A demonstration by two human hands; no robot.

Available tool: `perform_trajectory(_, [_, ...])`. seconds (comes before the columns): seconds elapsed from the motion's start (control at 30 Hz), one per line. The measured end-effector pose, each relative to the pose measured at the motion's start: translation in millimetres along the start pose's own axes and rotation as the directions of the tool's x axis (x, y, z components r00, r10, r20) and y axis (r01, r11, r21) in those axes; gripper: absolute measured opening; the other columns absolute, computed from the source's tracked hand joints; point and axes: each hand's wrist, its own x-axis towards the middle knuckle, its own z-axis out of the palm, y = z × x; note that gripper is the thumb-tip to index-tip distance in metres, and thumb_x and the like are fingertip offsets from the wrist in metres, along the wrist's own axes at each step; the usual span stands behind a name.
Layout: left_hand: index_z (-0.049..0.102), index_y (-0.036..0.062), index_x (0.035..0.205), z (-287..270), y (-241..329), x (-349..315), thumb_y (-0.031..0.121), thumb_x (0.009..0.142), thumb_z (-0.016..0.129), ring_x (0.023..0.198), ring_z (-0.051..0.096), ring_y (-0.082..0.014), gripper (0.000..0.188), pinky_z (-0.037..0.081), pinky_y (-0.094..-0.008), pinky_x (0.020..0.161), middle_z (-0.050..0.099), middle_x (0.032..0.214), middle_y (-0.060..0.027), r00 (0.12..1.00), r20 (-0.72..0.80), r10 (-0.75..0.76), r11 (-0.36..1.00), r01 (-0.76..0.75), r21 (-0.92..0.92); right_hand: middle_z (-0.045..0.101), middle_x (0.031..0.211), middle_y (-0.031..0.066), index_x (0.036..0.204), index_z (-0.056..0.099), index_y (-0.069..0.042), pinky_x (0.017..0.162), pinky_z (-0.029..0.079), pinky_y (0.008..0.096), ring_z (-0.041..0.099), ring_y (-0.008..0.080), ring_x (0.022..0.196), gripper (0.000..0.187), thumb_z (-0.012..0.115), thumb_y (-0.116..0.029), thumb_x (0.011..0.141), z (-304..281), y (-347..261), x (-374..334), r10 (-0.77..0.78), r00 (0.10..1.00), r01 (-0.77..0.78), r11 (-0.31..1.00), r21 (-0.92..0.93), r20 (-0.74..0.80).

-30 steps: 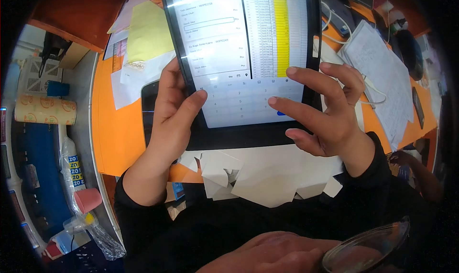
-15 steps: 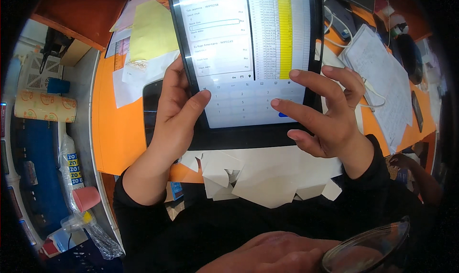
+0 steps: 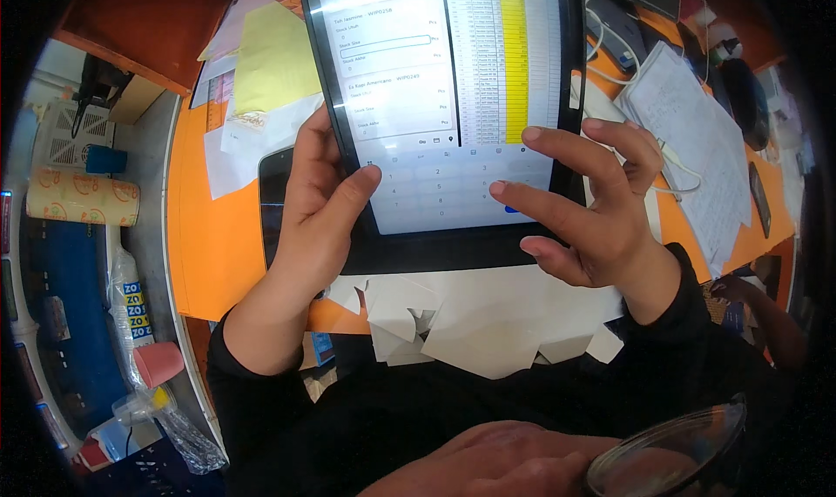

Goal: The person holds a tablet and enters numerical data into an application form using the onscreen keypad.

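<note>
A black-framed tablet [image 3: 392, 92] is tilted up in front of me. Its screen is split between a form with entry boxes and a spreadsheet with a yellow column, above a number keypad. My left hand [image 3: 318, 210] grips the tablet's left edge, thumb on the front and fingers behind, where they are partly hidden. Over the keypad's right side, my right hand [image 3: 601, 205] is open with its fingers spread and holds nothing. Its index fingertip is close to the keys; I cannot tell whether it touches the glass.
Yellow and white papers [image 3: 279, 57] lie on the orange desk [image 3: 213, 253] at left, near a dark flat device [image 3: 273, 197]. Handwritten sheets [image 3: 679, 140] and a white cable [image 3: 685, 168] are at right. Torn white cardboard [image 3: 514, 314] sits below the tablet. Another person's hand [image 3: 736, 288] shows at right.
The tablet has shifted very slightly to the left, and my fingers with it. The pages on its screen look the same.
</note>
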Motion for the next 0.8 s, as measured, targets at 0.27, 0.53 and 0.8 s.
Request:
perform_trajectory(0.27, [0.024, 0.0038, 0.144, 0.8, 1.5, 0.4, 0.001, 0.089, 0.048, 0.131, 0.040, -0.0239, 0.060, 0.032, -0.0373, 0.107, 0.045, 0.138, -0.0176, 1.000, 0.010, -0.012, 1.000, 0.011, 0.020, 0.059, 0.124, 0.0104, 0.099, 0.075, -0.021, 0.101, 0.018, 0.0439, 0.030, 0.0280, 0.124, 0.035, 0.050, -0.044, 0.093, 1.2, -0.6, -0.2, 0.014, 1.000, -0.014, 1.000, 0.006, -0.019])
perform_trajectory(0.53, [0.025, 0.0045, 0.144, 2.1, 1.8, -1.5, 0.001, 0.088, 0.047, 0.130, 0.042, -0.0235, 0.060, 0.034, -0.0388, 0.107, 0.046, 0.138, -0.0168, 0.998, -0.047, -0.028, 0.998, 0.031, 0.062, 0.060, 0.123, 0.0087, 0.098, 0.075, -0.022, 0.100, 0.017, 0.0447, 0.030, 0.0271, 0.124, 0.032, 0.050, -0.042, 0.092, 1.7, -1.1, -0.5, 0.017, 0.999, -0.016, 0.999, 0.037, -0.033])
perform_trajectory(0.8, [0.025, 0.0034, 0.144, 2.4, -0.2, -0.6, 0.001, 0.088, 0.047, 0.129, 0.044, -0.0236, 0.060, 0.034, -0.0390, 0.107, 0.048, 0.136, -0.0171, 0.999, -0.041, -0.011, 0.999, 0.012, 0.030, 0.061, 0.123, 0.0077, 0.099, 0.074, -0.023, 0.100, 0.016, 0.0463, 0.032, 0.0265, 0.123, 0.031, 0.051, -0.041, 0.091, 1.4, -3.1, -1.6, 0.027, 0.999, -0.026, 0.999, 0.041, -0.026])
